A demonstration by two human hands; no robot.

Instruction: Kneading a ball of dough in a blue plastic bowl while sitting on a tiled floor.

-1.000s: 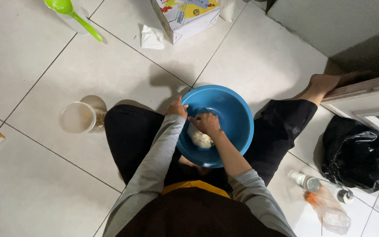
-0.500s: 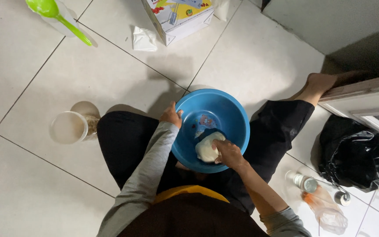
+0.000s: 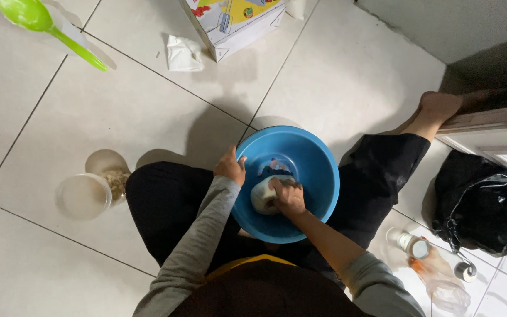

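The dough (image 3: 263, 195), a pale rounded lump, sits on the bottom of the blue bowl (image 3: 318, 170), which rests on the person's lap between the black-trousered legs, above a white tiled floor (image 3: 118, 111). The lump lies left of the bowl's centre, directly beneath and slightly to the left of the right hand (image 3: 289, 196), so this hand is the nearer of the 2 and is already in contact. Its grip is curled down over the right side and top of the lump, fingers bent and pressed into it rather than spread; how deep the fingertips sink cannot be made out. The lump shows no clear long axis; it looks roughly round, a little taller than wide from this view. The left hand (image 3: 230, 166) is at the bowl's left rim, the grip closed around the edge with the thumb seeming to lie inside, though the fingers underneath are hidden. It touches only the bowl, with a strip of blue separating it from the dough. On the floor to the left stands a clear plastic cup (image 3: 83, 195), well apart, and further up lie a green spoon (image 3: 42, 23), a crumpled white paper (image 3: 184, 54) and a cardboard box (image 3: 236, 20). To the right are a black bag (image 3: 481, 205) and 2 small bottles.
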